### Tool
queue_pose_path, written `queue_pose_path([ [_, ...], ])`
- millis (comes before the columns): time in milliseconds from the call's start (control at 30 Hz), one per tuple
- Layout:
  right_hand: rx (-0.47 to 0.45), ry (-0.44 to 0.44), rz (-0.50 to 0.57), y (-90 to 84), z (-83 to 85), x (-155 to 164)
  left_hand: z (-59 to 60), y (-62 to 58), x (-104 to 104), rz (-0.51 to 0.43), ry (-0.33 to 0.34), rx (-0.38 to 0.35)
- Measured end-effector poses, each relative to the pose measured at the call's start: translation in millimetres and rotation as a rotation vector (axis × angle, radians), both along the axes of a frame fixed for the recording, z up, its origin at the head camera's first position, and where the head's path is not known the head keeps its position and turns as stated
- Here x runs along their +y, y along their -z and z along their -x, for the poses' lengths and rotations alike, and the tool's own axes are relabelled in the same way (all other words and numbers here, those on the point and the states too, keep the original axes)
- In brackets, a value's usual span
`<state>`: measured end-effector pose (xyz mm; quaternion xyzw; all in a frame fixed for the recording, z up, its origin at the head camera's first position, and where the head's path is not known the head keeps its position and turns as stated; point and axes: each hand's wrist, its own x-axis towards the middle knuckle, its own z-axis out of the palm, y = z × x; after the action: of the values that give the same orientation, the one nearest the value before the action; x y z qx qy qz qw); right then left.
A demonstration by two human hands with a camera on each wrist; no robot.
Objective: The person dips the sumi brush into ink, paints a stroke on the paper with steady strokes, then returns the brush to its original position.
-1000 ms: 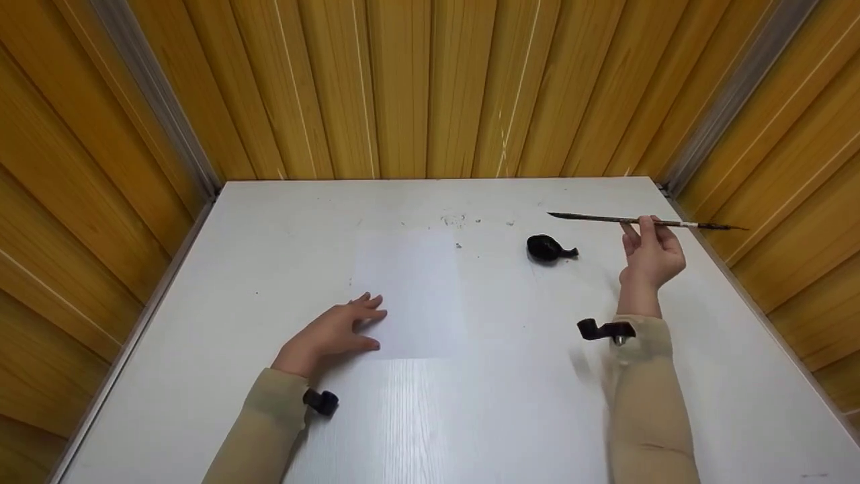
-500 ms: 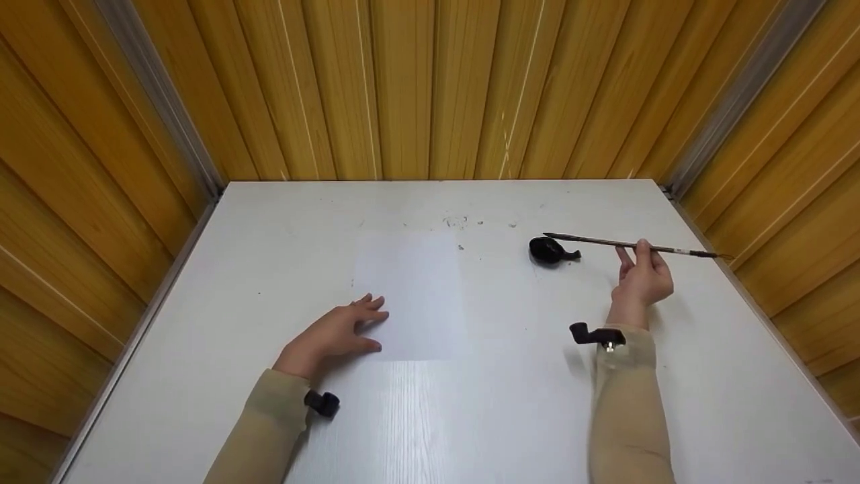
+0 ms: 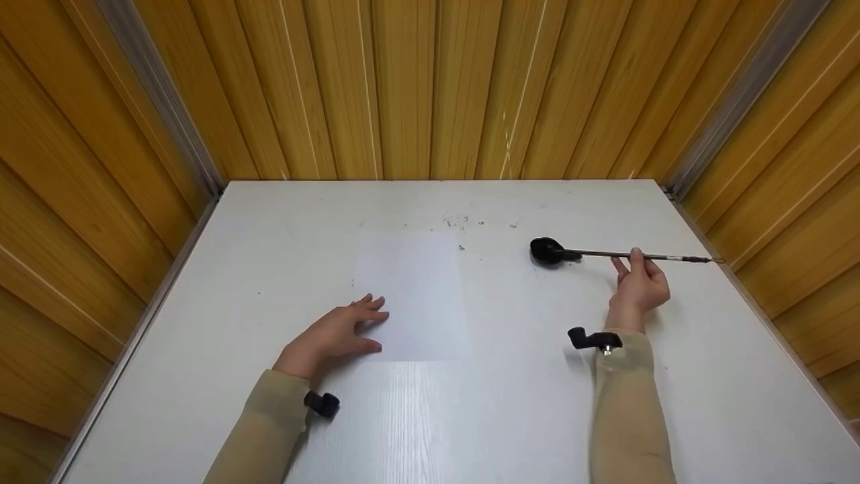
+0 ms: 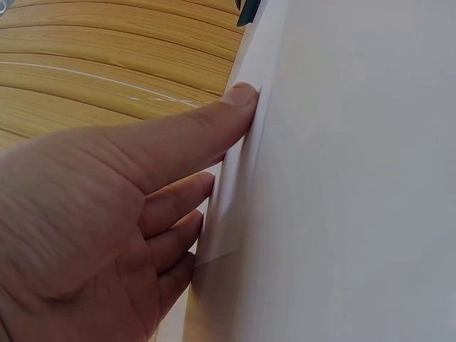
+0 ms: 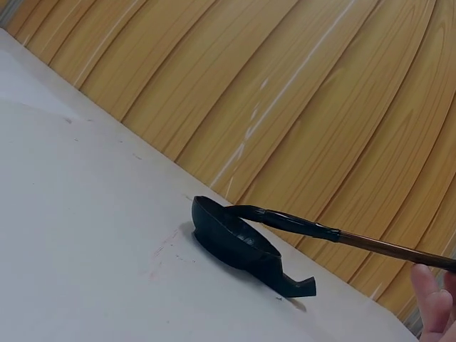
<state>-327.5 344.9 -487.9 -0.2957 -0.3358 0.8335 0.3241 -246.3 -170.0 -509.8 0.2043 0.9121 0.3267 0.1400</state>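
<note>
My right hand pinches a long ink brush by the middle of its dark shaft. Held nearly level, the brush has its black bristle end inside a small black ink dish with a short spout-like handle. In the right wrist view the bristles bend against the dish's inner side. A sheet of white paper lies left of the dish. On its left edge rests my left hand, fingers spread and relaxed; the left wrist view shows the thumb and fingertips touching the sheet.
The white table carries small dark ink specks behind the paper. Yellow wood-look panels enclose the back and both sides, joined by grey metal corner posts.
My right hand has come down and slightly left, bringing the brush tip from above and behind the ink dish into it. The left hand has stayed on the paper.
</note>
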Motion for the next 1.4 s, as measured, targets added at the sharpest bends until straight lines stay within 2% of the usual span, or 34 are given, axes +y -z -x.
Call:
queue_pose_path([
  [467, -0.023, 0.01, -0.032, 4.5, 2.6, -2.8, 0.0, 0.5, -2.5, -0.013, 0.026, 0.005],
  [767, 0.01, 0.024, -0.053, 6.8, 3.0, -2.5, 0.8, 0.1, -2.3, -0.025, 0.017, -0.012],
  [933, -0.009, 0.01, -0.05, 3.4, 1.5, -0.9, 0.2, -0.3, -1.7, -0.026, 0.019, -0.01],
  [1200, 0.023, -0.013, -0.056, -1.1, 0.3, 0.2, 0.3, -0.4, -1.4, -0.024, 0.014, -0.007],
  [1400, -0.011, -0.045, -0.058, -0.2, 0.9, 1.3, 0.3, 0.4, -1.2, -0.02, 0.014, 0.001],
])
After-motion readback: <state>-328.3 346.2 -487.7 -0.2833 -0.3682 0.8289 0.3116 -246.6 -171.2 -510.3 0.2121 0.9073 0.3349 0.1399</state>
